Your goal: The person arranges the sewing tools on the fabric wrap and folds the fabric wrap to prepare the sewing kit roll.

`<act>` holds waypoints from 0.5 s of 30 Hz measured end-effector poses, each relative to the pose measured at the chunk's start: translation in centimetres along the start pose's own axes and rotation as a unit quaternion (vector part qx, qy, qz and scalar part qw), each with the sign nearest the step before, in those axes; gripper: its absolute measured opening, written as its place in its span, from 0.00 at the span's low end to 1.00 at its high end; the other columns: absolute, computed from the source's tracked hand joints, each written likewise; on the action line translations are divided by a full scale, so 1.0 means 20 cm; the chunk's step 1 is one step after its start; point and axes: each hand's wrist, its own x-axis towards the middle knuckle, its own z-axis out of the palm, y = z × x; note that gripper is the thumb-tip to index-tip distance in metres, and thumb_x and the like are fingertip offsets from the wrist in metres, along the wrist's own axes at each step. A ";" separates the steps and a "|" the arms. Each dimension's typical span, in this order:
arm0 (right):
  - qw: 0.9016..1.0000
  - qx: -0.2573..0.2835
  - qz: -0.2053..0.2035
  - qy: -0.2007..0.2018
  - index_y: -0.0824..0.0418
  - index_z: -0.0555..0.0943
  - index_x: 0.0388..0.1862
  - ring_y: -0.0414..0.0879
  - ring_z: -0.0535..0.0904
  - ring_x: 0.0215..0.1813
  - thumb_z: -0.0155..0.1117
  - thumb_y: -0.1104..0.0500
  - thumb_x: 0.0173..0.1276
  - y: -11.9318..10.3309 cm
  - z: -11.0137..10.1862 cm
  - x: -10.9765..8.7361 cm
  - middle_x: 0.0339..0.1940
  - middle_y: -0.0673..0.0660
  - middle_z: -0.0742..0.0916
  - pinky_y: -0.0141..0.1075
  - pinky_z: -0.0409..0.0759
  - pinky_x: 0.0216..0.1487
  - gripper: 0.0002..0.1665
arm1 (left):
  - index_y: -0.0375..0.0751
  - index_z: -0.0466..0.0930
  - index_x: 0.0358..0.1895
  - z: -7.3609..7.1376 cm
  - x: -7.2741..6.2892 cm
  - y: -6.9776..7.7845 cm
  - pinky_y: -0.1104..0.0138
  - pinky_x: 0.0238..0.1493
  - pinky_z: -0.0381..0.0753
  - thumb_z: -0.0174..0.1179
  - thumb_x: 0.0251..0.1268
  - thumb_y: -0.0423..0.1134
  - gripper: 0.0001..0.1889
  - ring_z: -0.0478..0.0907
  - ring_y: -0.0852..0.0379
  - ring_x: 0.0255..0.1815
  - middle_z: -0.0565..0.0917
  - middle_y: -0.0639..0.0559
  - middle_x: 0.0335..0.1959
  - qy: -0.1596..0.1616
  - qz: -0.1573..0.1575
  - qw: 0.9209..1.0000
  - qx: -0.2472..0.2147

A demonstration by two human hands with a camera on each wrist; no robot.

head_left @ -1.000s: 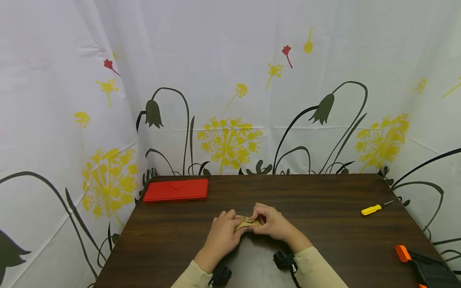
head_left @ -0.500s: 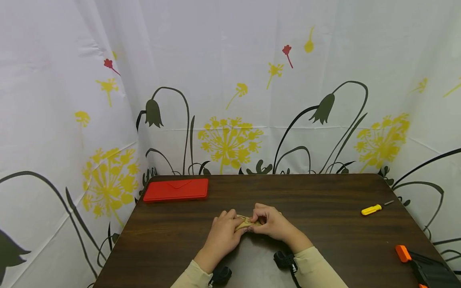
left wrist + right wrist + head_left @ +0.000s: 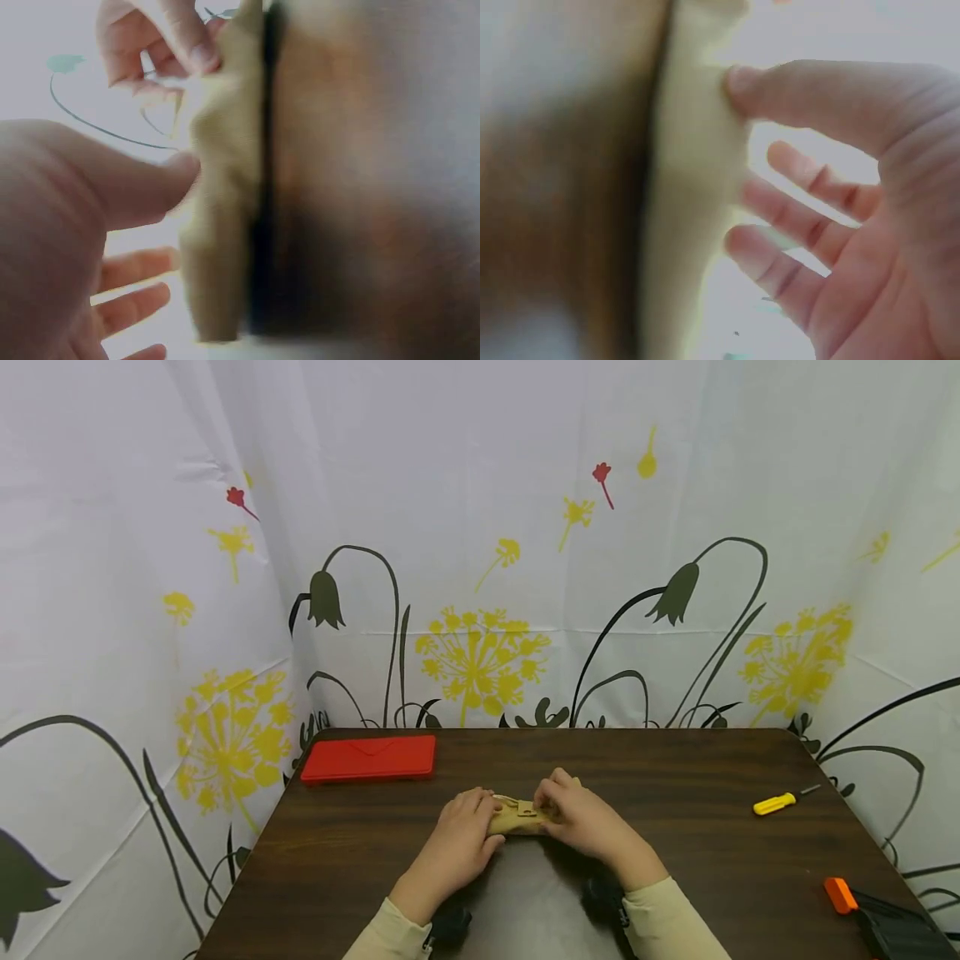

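A soft tan pouch-like item [image 3: 512,821] with a small rectangular tab or clasp lies between both hands at the middle of the table. The left hand [image 3: 456,839] holds its left end, fingers over the top and thumb at the near side. At the right end, the right hand [image 3: 585,827] grips close by the tab, its fingers bent. In the left wrist view the left thumb [image 3: 161,184] presses the pouch's side, which looks creased. From the right wrist, the right thumb [image 3: 780,94] touches the blurred tan surface, with the other fingers loosely curved behind.
A flat red case [image 3: 371,758] sits at the back left of the dark wooden table [image 3: 645,760]. A yellow-handled screwdriver [image 3: 776,803] lies at the right, and a black tool with orange parts [image 3: 842,896] is nearer the right edge. A printed curtain [image 3: 465,460] hangs behind.
The hands have spread slightly apart, the right one moving to the right. More of the pouch's front and its tab now shows between them. The view has shifted slightly.
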 end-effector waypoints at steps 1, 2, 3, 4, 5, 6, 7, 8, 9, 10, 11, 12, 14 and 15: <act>1.000 0.000 0.005 -0.003 0.51 0.82 0.42 0.38 0.71 0.37 0.79 0.64 0.68 0.00 -0.03 -0.01 0.40 0.49 0.78 0.33 0.76 0.39 0.13 | 0.45 0.82 0.56 -0.01 0.00 0.00 0.47 0.62 0.79 0.72 0.72 0.40 0.14 0.78 0.43 0.61 0.82 0.46 0.56 0.009 0.001 1.000 0.006; 1.000 0.001 0.012 -0.010 0.52 0.82 0.41 0.38 0.71 0.37 0.77 0.67 0.68 0.00 -0.06 -0.02 0.38 0.48 0.78 0.33 0.75 0.39 0.13 | 0.47 0.83 0.51 -0.02 0.00 0.00 0.52 0.56 0.78 0.72 0.72 0.38 0.10 0.77 0.47 0.54 0.81 0.49 0.50 0.016 0.003 1.000 0.012; 1.000 0.002 0.016 -0.019 0.52 0.82 0.39 0.37 0.71 0.36 0.75 0.68 0.67 0.00 -0.08 -0.04 0.37 0.48 0.79 0.33 0.75 0.39 0.13 | 0.48 0.83 0.46 -0.03 0.00 0.00 0.56 0.49 0.75 0.72 0.72 0.37 0.07 0.74 0.50 0.48 0.78 0.52 0.45 0.020 0.008 1.000 0.016; 0.999 0.005 0.022 -0.030 0.52 0.82 0.37 0.36 0.71 0.35 0.74 0.69 0.67 0.01 -0.11 -0.05 0.36 0.47 0.79 0.33 0.75 0.39 0.13 | 0.50 0.84 0.42 -0.04 0.00 0.00 0.59 0.46 0.71 0.72 0.71 0.36 0.06 0.71 0.53 0.45 0.76 0.55 0.41 0.018 0.012 1.000 0.018; 0.998 0.010 0.031 -0.046 0.52 0.82 0.36 0.36 0.71 0.35 0.73 0.69 0.67 0.00 -0.13 -0.06 0.35 0.46 0.80 0.33 0.74 0.39 0.12 | 0.51 0.84 0.39 -0.05 0.00 0.01 0.61 0.44 0.69 0.71 0.72 0.36 0.06 0.70 0.55 0.43 0.74 0.56 0.39 0.013 0.018 1.000 0.016; 0.997 0.015 0.040 -0.061 0.51 0.83 0.35 0.35 0.71 0.35 0.73 0.68 0.68 0.00 -0.15 -0.07 0.34 0.45 0.80 0.33 0.74 0.39 0.11 | 0.51 0.84 0.38 -0.05 0.01 0.01 0.63 0.43 0.68 0.71 0.73 0.37 0.06 0.69 0.56 0.42 0.74 0.57 0.38 0.005 0.021 1.000 0.012; 0.996 0.020 0.052 -0.074 0.51 0.84 0.35 0.35 0.71 0.35 0.74 0.66 0.69 0.00 -0.17 -0.08 0.35 0.45 0.81 0.33 0.75 0.39 0.10 | 0.52 0.85 0.37 -0.04 0.01 0.01 0.63 0.43 0.69 0.70 0.74 0.38 0.05 0.69 0.56 0.42 0.74 0.58 0.38 -0.006 0.024 1.000 0.011; 0.994 0.026 0.066 -0.085 0.51 0.84 0.35 0.35 0.72 0.36 0.74 0.64 0.71 0.01 -0.18 -0.09 0.35 0.45 0.82 0.34 0.75 0.40 0.08 | 0.51 0.85 0.39 -0.04 0.01 0.01 0.62 0.43 0.71 0.70 0.75 0.40 0.03 0.71 0.56 0.43 0.75 0.57 0.40 -0.017 0.024 1.000 0.008; 0.992 0.027 0.079 -0.091 0.52 0.85 0.36 0.37 0.73 0.37 0.75 0.61 0.72 0.01 -0.19 -0.10 0.36 0.46 0.82 0.35 0.76 0.41 0.07 | 0.50 0.87 0.43 -0.03 0.01 0.00 0.60 0.46 0.75 0.70 0.76 0.42 0.03 0.74 0.55 0.46 0.77 0.56 0.44 -0.027 0.023 0.999 0.007; 0.991 0.028 0.092 -0.093 0.53 0.85 0.37 0.39 0.75 0.38 0.76 0.59 0.73 0.01 -0.19 -0.10 0.37 0.48 0.83 0.37 0.78 0.43 0.05 | 0.48 0.88 0.49 -0.02 0.00 0.00 0.57 0.50 0.79 0.69 0.77 0.44 0.06 0.77 0.53 0.51 0.79 0.54 0.50 -0.038 0.019 0.999 0.005; 0.990 0.028 0.102 -0.090 0.54 0.86 0.39 0.43 0.79 0.42 0.75 0.57 0.74 0.02 -0.19 -0.11 0.39 0.49 0.84 0.41 0.81 0.46 0.05 | 0.46 0.88 0.54 -0.01 0.00 0.00 0.54 0.55 0.81 0.68 0.78 0.46 0.11 0.79 0.50 0.56 0.80 0.51 0.55 -0.049 0.014 0.999 0.000; 0.990 0.026 0.108 -0.085 0.56 0.87 0.42 0.46 0.81 0.44 0.75 0.56 0.74 0.03 -0.19 -0.11 0.41 0.51 0.85 0.44 0.82 0.49 0.06 | 0.45 0.87 0.60 0.00 0.00 -0.01 0.50 0.59 0.82 0.68 0.78 0.48 0.16 0.80 0.47 0.61 0.80 0.49 0.62 -0.060 0.010 0.998 -0.002; 0.990 0.020 0.115 -0.076 0.59 0.87 0.47 0.53 0.83 0.50 0.74 0.53 0.75 0.04 -0.18 -0.12 0.46 0.56 0.86 0.52 0.83 0.55 0.11 | 0.43 0.83 0.70 0.01 -0.01 -0.01 0.43 0.68 0.80 0.67 0.79 0.50 0.24 0.78 0.42 0.71 0.77 0.44 0.72 -0.079 0.003 0.997 -0.012; 0.992 0.006 0.103 -0.069 0.60 0.86 0.50 0.53 0.84 0.51 0.73 0.51 0.77 0.08 -0.16 -0.13 0.48 0.56 0.86 0.52 0.83 0.55 0.14 | 0.42 0.81 0.73 0.02 -0.01 -0.02 0.41 0.71 0.78 0.66 0.80 0.50 0.26 0.76 0.41 0.75 0.75 0.44 0.75 -0.087 -0.001 0.996 -0.016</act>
